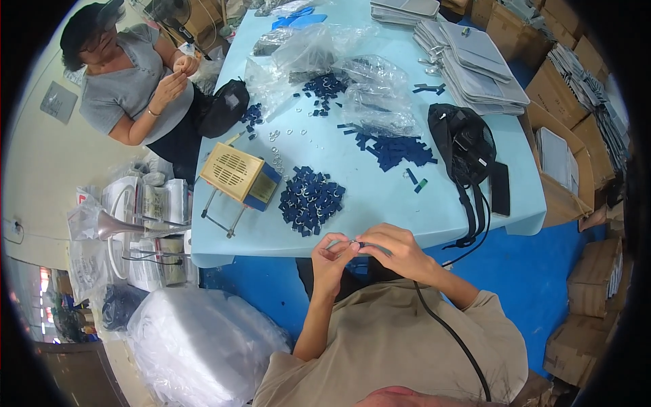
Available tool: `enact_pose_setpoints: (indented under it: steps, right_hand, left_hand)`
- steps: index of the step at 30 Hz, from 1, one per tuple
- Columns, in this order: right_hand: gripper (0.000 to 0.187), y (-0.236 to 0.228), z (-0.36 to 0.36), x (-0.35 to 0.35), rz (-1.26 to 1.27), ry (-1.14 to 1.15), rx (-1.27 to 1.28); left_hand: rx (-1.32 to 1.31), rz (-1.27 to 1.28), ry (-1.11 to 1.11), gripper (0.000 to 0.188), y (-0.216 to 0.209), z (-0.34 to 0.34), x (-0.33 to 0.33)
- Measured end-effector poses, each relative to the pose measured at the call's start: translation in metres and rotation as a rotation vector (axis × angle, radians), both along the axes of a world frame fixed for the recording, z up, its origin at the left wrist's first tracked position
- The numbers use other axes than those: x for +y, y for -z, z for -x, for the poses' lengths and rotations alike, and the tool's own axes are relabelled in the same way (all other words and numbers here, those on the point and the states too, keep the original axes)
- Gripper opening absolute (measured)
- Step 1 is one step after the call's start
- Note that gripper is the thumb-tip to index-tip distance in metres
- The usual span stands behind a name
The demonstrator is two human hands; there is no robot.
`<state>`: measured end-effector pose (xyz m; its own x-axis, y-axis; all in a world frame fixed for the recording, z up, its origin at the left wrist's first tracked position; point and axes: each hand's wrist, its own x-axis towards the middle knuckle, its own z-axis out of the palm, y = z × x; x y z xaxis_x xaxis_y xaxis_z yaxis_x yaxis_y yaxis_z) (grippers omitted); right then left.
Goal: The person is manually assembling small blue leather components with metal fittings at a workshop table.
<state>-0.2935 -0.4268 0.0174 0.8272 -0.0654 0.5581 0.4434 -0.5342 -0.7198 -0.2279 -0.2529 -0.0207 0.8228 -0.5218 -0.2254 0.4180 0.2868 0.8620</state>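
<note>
In front of my chest, just off the table's near edge, both hands meet over a small dark blue tab (361, 245) with a bit of metal at its left end. My left hand (329, 261) is closed, thumb and forefinger pinching the metal end. My right hand (400, 251) pinches the blue end from the other side. The fingers cover most of the piece. Nearest on the table is a pile of dark blue tabs with silver D-shaped rings (312, 201). Farther right lies a heap of loose dark blue strips (397, 150). Several bare metal rings (277, 152) are scattered left of centre.
A beige box with a grille (232, 171) stands at the table's left. Clear plastic bags (305, 54) lie behind. A black bag (464, 142), a phone (500, 190) and stacked grey panels (475, 68) are on the right. Across the left corner, a person (139, 81) works with both hands.
</note>
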Motion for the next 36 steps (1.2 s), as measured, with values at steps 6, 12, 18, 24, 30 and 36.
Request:
enact_pose_setpoints:
  steps: [6,12,18,24,30,36]
  right_hand:
    - [0.020,0.002,-0.005,0.003,0.043,-0.038,-0.092]
    - [0.018,0.005,-0.001,0.004,0.102,-0.026,-0.097]
    - [0.022,-0.003,-0.006,0.010,0.028,-0.063,-0.083]
    - [0.020,0.012,-0.018,-0.003,-0.005,0.056,0.052]
    - [0.008,0.065,-0.028,-0.029,-0.186,0.219,0.218]
    - [0.005,0.080,-0.026,-0.037,-0.387,0.243,0.265]
  left_hand:
    - [-0.031,-0.010,-0.042,0.020,-0.002,-0.003,0.006]
    - [0.015,0.028,0.151,0.021,0.013,-0.003,0.010]
    - [0.039,0.077,0.124,0.016,-0.006,-0.006,0.026]
    - [-0.347,-0.356,-0.506,0.013,-0.047,-0.070,0.119]
    - [-0.110,-0.527,-0.871,0.034,-0.002,-0.160,0.219]
    - [-0.003,-0.510,-0.827,0.038,0.000,-0.177,0.215]
